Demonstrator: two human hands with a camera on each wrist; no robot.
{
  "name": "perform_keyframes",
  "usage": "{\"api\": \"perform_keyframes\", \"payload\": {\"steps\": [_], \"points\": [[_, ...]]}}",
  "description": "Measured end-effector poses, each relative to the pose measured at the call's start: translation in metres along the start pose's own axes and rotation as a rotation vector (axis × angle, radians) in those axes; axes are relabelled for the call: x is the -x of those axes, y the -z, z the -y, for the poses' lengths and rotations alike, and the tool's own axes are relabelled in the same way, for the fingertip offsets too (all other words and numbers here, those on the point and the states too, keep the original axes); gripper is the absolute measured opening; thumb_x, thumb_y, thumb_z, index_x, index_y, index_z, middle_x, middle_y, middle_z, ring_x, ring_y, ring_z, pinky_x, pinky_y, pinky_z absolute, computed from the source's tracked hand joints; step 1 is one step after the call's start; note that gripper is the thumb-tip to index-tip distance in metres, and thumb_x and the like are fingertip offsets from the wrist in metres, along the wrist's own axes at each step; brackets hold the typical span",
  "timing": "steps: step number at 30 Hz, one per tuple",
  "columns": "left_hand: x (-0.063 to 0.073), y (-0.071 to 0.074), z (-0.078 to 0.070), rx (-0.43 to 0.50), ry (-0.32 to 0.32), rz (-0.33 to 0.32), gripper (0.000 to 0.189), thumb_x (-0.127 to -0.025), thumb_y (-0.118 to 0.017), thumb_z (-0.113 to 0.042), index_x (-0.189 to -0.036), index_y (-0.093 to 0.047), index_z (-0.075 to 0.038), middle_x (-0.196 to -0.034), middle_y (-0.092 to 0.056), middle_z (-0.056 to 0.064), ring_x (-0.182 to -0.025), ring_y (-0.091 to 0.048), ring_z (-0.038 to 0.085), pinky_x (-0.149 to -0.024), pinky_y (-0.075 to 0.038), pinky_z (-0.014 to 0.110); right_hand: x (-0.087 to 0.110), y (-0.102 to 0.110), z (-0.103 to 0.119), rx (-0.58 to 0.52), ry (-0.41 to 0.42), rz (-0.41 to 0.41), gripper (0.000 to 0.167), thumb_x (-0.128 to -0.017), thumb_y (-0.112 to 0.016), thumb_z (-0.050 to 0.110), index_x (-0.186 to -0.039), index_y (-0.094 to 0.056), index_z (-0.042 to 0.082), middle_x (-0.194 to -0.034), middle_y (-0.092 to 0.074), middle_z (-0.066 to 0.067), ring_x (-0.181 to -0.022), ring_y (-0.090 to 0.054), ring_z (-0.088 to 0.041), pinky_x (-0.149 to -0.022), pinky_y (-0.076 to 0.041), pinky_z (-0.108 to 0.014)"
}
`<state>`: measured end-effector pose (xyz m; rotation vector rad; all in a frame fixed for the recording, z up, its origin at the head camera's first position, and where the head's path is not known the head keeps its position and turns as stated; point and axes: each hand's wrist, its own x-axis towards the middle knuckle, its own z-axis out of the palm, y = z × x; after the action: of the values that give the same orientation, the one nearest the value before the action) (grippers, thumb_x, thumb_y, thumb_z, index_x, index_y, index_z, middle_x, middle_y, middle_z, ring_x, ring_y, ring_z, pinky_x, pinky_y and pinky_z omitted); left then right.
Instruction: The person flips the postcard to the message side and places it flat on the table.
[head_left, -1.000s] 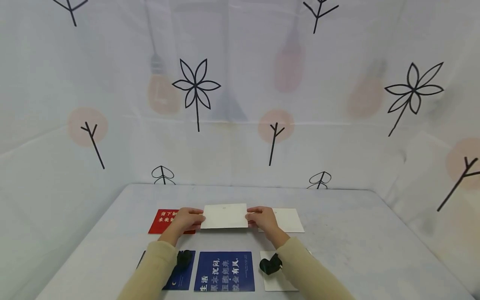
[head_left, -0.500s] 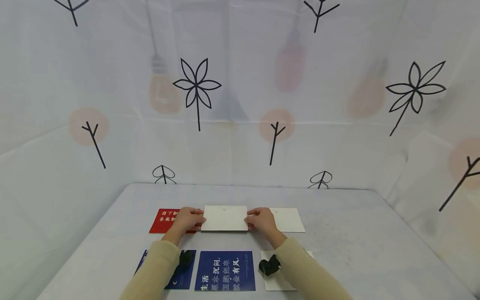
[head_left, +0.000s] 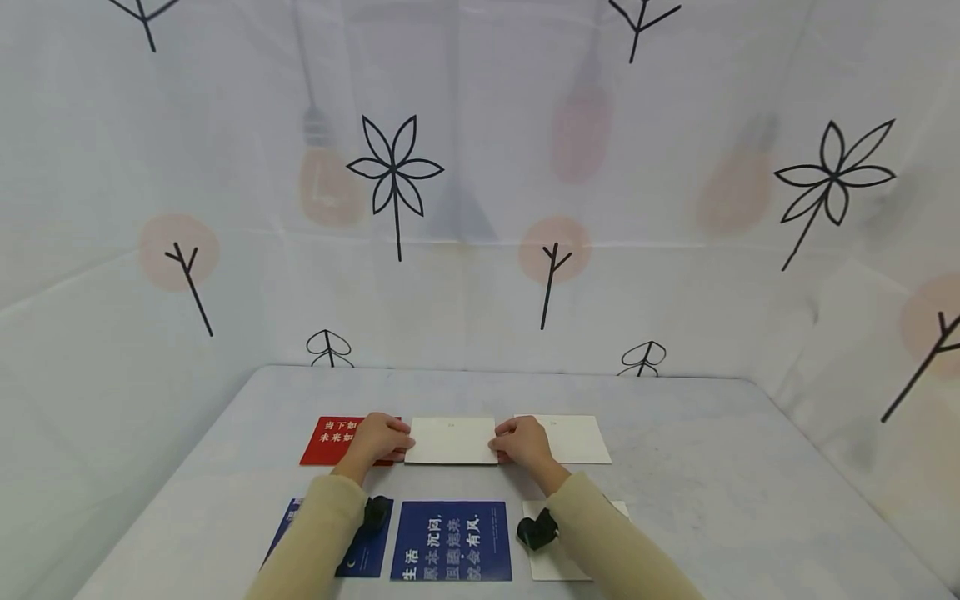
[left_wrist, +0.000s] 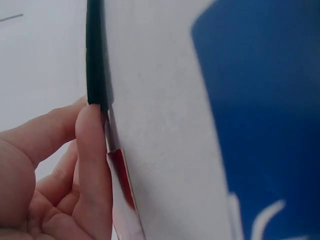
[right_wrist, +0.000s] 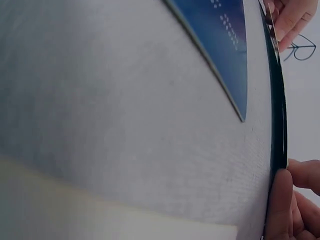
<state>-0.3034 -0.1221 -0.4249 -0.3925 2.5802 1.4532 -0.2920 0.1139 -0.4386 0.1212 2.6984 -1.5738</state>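
Observation:
A white postcard [head_left: 451, 440] lies nearly level between my hands at the middle of the far row of cards. My left hand [head_left: 381, 438] pinches its left edge, and the right edge is pinched by my right hand [head_left: 522, 442]. Seen from the wrists, the postcard's underside [left_wrist: 96, 55] is dark green, and it shows as a thin dark strip close over the tabletop. The left hand partly covers a red card [head_left: 322, 442] with white lettering. Behind the right hand, another white card [head_left: 579, 440] lies flat, its left part hidden.
Nearer to me, a blue card [head_left: 452, 542] with white lettering lies between another blue card [head_left: 375, 557] and a white card [head_left: 553, 562], both partly covered by my sleeves. All lie on a white tabletop [head_left: 690, 483]. A patterned white cloth [head_left: 480, 308] hangs behind.
Both hands have lowered the white postcard slightly, and its near edge has come down toward the table. The other cards stay in place.

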Motion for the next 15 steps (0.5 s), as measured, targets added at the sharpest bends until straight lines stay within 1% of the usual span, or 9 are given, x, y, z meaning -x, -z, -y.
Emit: {"api": "perform_keyframes", "payload": {"steps": [5,8,12,15], "points": [[0.0,-0.0007,-0.0035,-0.025,0.014,-0.016,0.025,-0.078,-0.074,-0.008,-0.099,-0.064,0.001,-0.085,-0.059,0.013,-0.059,-0.06,0.016,-0.055,-0.053,0.024,-0.0008,0.0005,0.0002,0.019,0.007,0.006,0.019,-0.077,-0.072,0.003,-0.093,-0.066,-0.005,-0.067,-0.061,-0.006,-0.052,-0.058,-0.012,-0.051,-0.052,-0.026],[0.0024,-0.001,-0.0059,-0.036,0.012,-0.025,0.025,-0.077,-0.075,-0.007,-0.098,-0.063,0.001,-0.085,-0.059,0.013,-0.058,-0.06,0.016,-0.054,-0.053,0.024,-0.0012,0.0006,0.0001,0.044,0.031,0.006,0.021,-0.076,-0.073,0.002,-0.094,-0.066,-0.005,-0.068,-0.061,-0.006,-0.051,-0.058,-0.012,-0.05,-0.051,-0.025],[0.0062,-0.0014,-0.0084,-0.046,0.01,-0.025,0.026,-0.077,-0.075,-0.006,-0.098,-0.062,0.001,-0.084,-0.058,0.013,-0.056,-0.059,0.016,-0.054,-0.053,0.024,-0.0013,0.0014,0.0005,0.076,0.053,0.018,0.022,-0.074,-0.074,0.001,-0.094,-0.066,-0.004,-0.069,-0.06,-0.005,-0.05,-0.057,-0.011,-0.048,-0.049,-0.025],[0.0075,-0.0015,-0.0089,-0.048,0.009,-0.023,0.027,-0.077,-0.075,-0.006,-0.098,-0.061,0.002,-0.083,-0.058,0.013,-0.056,-0.059,0.017,-0.055,-0.053,0.024,-0.002,0.0017,0.0006,0.082,0.049,0.027,0.023,-0.073,-0.074,0.001,-0.094,-0.066,-0.004,-0.07,-0.059,-0.005,-0.05,-0.056,-0.01,-0.048,-0.048,-0.025]]}}
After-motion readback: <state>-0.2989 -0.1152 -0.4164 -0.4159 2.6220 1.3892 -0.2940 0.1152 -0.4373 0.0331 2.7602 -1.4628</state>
